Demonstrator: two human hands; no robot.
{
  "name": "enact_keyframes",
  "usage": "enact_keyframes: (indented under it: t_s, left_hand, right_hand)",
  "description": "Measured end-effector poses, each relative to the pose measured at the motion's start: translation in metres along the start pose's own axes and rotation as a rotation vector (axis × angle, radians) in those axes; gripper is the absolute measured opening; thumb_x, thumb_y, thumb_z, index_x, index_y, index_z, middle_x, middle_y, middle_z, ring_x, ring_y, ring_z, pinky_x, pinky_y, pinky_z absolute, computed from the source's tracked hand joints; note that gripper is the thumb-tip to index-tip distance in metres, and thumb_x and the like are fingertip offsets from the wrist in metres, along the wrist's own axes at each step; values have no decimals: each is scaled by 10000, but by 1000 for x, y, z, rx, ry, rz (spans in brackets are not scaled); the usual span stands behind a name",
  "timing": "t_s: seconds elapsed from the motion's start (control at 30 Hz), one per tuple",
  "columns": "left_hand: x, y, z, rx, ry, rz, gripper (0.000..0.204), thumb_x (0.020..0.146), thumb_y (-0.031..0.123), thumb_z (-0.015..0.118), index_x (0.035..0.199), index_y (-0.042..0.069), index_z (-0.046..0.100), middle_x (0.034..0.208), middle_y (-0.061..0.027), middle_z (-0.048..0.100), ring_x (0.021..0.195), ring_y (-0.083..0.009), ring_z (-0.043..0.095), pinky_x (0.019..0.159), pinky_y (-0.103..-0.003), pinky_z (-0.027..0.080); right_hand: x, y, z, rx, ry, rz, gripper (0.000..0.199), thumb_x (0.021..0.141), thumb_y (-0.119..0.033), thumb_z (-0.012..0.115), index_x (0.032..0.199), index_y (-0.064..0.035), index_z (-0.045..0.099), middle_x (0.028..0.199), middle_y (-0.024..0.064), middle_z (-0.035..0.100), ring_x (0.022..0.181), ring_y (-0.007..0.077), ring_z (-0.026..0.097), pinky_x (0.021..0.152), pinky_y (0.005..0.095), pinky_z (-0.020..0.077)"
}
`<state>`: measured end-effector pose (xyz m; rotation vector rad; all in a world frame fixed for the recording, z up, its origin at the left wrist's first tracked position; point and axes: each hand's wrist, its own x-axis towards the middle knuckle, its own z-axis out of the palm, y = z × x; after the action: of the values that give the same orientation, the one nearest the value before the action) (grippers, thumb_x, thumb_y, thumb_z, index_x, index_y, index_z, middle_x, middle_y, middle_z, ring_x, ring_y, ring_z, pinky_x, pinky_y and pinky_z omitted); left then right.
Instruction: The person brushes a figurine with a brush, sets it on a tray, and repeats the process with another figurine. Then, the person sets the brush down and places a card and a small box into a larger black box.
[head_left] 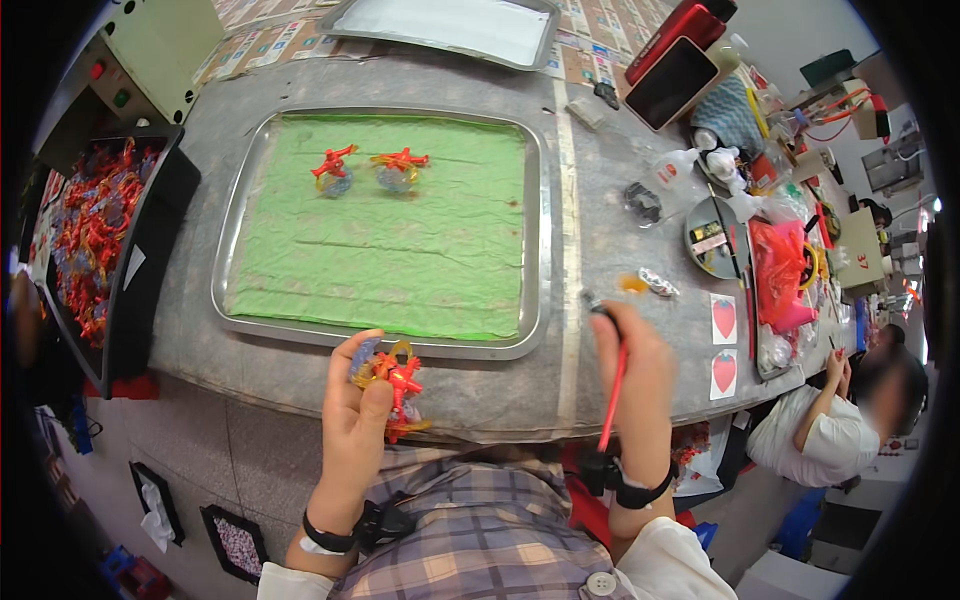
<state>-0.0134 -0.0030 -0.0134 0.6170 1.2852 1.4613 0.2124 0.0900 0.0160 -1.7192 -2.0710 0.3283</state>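
My left hand (352, 425) is closed around a small plastic toy figure (402, 378) in red, with clear yellow and bluish parts, just off the table's near edge. Fingers and thumb cover part of it. My right hand (640, 365), closed, grips a slim red-handled brush (613, 400); its dark end points away from me, and the tip is too small to make out. Two similar figures, a left one (333, 172) and a right one (400, 170), stand on the green cloth (380, 260) lining a metal tray (544, 250).
At left, a black bin (165, 215) holds many such figures. On the right lie an orange blob (632, 284), a crumpled foil piece (658, 282), two strawberry-picture cards, a round dish (700, 262) and a dark-screened phone (670, 83). Another person (835, 430) sits at right.
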Motion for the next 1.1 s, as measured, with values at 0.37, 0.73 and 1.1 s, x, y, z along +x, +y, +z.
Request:
enact_keyframes:
  t_s: [0.37,0.73,1.1]
  left_hand:
    - [-4,3,10,141,-244,-26,813,682,48,792,1312,51,278,1085,-112,539,982,-156,564,823,-276,484]
    - [-5,-2,6,391,-169,140,735,681,120,798,1263,39,358,1028,-113,600,943,-181,605,799,-302,492]
    - [-2,12,2,592,-231,87,737,681,127,801,1269,19,369,1105,-102,557,1007,-180,562,857,-291,463]
  right_hand:
    - [-5,-23,-7,929,-192,-204,168,883,-143,559,836,-9,651,751,87,613,690,167,559,638,314,425]
    - [3,-79,11,734,-250,-597,68,775,-70,651,735,-49,601,649,76,544,591,248,496,553,335,406]
    - [3,-72,23,536,-294,-572,129,795,-98,632,703,-32,570,624,92,510,576,272,465,552,360,381]
